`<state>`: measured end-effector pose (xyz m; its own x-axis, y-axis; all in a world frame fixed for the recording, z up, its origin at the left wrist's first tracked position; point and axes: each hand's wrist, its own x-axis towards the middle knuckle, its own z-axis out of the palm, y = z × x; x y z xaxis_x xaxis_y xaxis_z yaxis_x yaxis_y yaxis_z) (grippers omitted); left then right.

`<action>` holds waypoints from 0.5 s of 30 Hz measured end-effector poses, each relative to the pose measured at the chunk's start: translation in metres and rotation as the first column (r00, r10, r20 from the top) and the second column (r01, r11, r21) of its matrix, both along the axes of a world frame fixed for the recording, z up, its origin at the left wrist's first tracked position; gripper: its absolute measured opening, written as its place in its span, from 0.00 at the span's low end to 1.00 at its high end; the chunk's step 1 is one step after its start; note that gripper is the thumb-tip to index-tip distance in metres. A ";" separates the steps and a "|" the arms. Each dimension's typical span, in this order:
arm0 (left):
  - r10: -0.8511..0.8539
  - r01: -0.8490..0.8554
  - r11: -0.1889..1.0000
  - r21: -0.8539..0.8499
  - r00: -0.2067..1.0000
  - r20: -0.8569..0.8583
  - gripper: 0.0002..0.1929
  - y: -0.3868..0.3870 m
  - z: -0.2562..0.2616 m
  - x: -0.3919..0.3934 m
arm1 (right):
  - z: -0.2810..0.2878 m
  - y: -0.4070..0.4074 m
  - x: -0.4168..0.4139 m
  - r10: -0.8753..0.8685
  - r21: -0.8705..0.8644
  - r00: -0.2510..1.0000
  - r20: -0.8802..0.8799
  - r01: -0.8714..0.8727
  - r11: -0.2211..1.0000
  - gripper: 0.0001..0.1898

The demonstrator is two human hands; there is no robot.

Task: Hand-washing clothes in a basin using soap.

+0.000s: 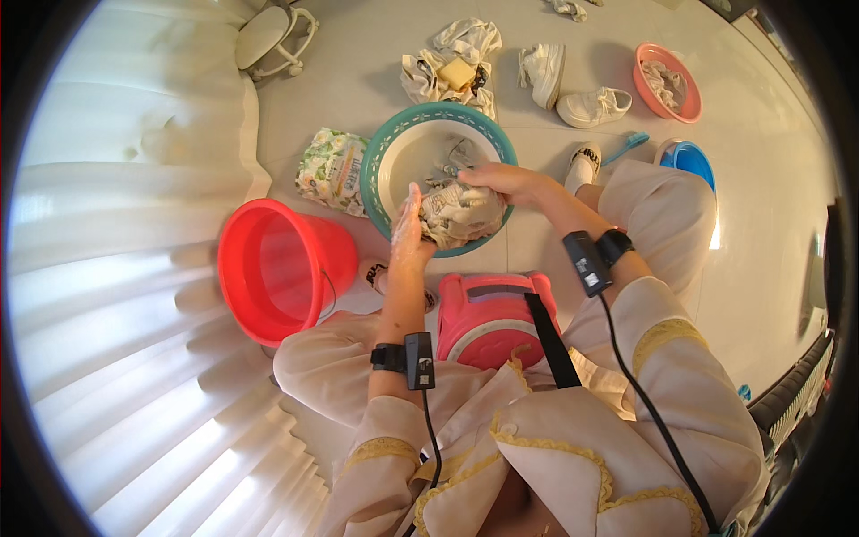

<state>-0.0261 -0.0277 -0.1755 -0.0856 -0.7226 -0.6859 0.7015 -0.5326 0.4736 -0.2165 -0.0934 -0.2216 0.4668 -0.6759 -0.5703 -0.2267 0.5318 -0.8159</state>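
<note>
A wet, bunched light cloth point(463, 211) rests at the near side of a teal-rimmed basin point(379, 144), partly over its rim. Suds coat my left hand point(409, 225), whose palm presses the cloth's left side with extended fingers. From the upper right, my right hand point(500, 181) grips the cloth, its fingertips partly hidden by folds. Cloudy water and a clear, thin plastic-like item point(462, 153) lie in the basin beyond the hands. A yellow soap bar point(457, 73) sits on crumpled light clothes point(470, 39) past the far rim.
A red bucket point(322, 245) and a floral packet point(332, 171) stand left of the basin. A pink plastic stool point(496, 322) is between the knees. White shoes point(594, 107), a blue brush point(627, 148), a pink basin with cloth point(694, 101) and a blue container point(694, 161) lie right.
</note>
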 end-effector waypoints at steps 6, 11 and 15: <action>-0.093 0.137 0.971 -0.198 0.972 0.217 0.07 -0.003 -0.004 0.021 | 0.033 0.021 -0.019 0.342 0.033 0.940 -0.001 -0.341 0.939 0.22; -0.058 0.151 0.956 -0.251 0.937 0.345 0.09 0.000 0.003 0.028 | 0.045 0.022 -0.029 0.294 -0.280 0.931 -0.218 -0.348 0.894 0.20; -0.033 0.292 0.875 -0.386 0.832 0.554 0.09 -0.002 0.016 0.024 | 0.055 0.025 -0.027 0.092 -0.593 0.910 -0.405 -0.338 0.731 0.12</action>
